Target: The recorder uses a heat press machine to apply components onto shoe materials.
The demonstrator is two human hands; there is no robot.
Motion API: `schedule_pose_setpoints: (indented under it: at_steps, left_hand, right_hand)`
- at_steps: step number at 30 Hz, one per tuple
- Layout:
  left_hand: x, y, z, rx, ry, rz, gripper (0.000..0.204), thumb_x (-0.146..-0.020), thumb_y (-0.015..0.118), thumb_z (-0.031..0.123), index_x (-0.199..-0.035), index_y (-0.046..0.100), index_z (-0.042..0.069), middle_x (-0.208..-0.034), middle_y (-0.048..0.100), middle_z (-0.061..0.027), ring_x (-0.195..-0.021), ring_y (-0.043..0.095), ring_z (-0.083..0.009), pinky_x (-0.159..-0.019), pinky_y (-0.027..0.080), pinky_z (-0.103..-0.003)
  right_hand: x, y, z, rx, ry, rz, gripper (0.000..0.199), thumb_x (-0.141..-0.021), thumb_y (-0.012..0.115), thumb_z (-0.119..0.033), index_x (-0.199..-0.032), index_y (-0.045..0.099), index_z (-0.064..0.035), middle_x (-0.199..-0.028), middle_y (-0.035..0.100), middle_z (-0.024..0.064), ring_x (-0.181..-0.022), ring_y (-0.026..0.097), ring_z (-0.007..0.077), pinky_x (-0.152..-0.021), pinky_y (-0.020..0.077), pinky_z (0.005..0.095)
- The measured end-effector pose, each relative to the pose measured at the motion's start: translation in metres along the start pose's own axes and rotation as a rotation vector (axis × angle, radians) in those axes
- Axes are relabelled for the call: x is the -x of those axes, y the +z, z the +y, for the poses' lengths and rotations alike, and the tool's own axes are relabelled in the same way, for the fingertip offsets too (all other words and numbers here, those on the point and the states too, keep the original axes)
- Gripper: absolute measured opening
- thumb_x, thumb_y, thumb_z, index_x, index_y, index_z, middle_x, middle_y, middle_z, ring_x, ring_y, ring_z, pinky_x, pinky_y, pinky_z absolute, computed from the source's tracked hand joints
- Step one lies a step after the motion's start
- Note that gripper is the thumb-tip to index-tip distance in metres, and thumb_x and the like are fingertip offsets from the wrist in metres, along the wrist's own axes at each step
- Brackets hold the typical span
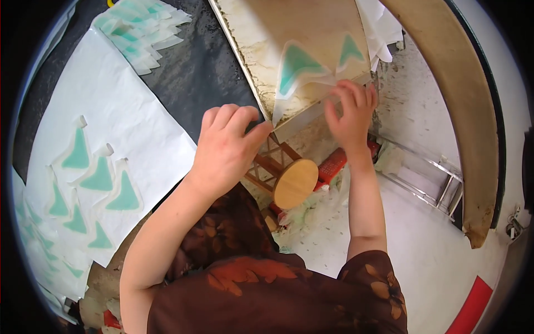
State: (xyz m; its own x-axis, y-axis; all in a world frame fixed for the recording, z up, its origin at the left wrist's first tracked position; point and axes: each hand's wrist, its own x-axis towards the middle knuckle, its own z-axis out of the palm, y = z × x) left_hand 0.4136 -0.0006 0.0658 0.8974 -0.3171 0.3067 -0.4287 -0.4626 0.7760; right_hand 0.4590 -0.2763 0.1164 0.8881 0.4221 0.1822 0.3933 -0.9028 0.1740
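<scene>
A translucent film piece with pointed green shapes (300,65) lies over the near end of a worn, pale board (250,44). At the board's near left corner, my left hand (225,145) has its fingers curled, with thumb and forefinger pinched at the film's lower left tip. The exact grip is partly hidden by the fingers. My right hand (354,114) is by the near right edge, beside the film's right part. Its fingers are bent and its thumb stands apart from them, slightly blurred; I see nothing held in it.
A white sheet (133,122) with several green film pieces (97,175) covers the dark table (194,72) at left. More such pieces (139,30) are heaped at the far left. Below are a wooden stool (296,183), a red crate (332,167) and a metal frame (425,181). A curved brown edge (473,111) rises at right.
</scene>
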Motion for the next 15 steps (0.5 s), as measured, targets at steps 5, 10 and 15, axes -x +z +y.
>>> schedule_pose_setpoints:
  at_steps: [5,10,15]
  left_hand:
    - [-0.010,0.014,-0.002,0.000,0.029,0.026,0.021,-0.072,0.068,0.013,-0.092,0.067,0.013,-0.094,0.053,-0.0011,-0.090,0.051,-0.0205,-0.079,0.038,-0.035]
    - [-0.017,0.020,0.000,0.034,0.011,-0.009,0.017,-0.075,0.071,0.013,-0.091,0.065,0.012,-0.095,0.056,-0.0018,-0.092,0.053,-0.0234,-0.080,0.038,-0.036]
    - [-0.019,0.016,0.000,0.094,-0.060,0.042,0.013,-0.077,0.070,0.011,-0.089,0.064,0.011,-0.094,0.057,-0.0032,-0.090,0.053,-0.0245,-0.079,0.039,-0.036]
  right_hand:
    - [0.009,-0.012,-0.053,-0.266,-0.008,-0.075,0.027,-0.069,0.073,-0.018,-0.093,0.061,-0.0198,-0.109,0.056,0.0001,-0.106,0.052,0.0226,-0.107,0.0258,0.0515]
    - [0.011,-0.008,-0.077,-0.447,0.016,-0.099,0.025,-0.069,0.074,-0.020,-0.091,0.061,-0.0195,-0.110,0.054,-0.0006,-0.109,0.050,0.0211,-0.111,0.0194,0.0499]
    - [0.011,0.002,-0.082,-0.471,0.018,-0.086,0.021,-0.072,0.072,-0.018,-0.090,0.062,-0.0189,-0.108,0.054,-0.0009,-0.108,0.051,0.0199,-0.111,0.0198,0.0489]
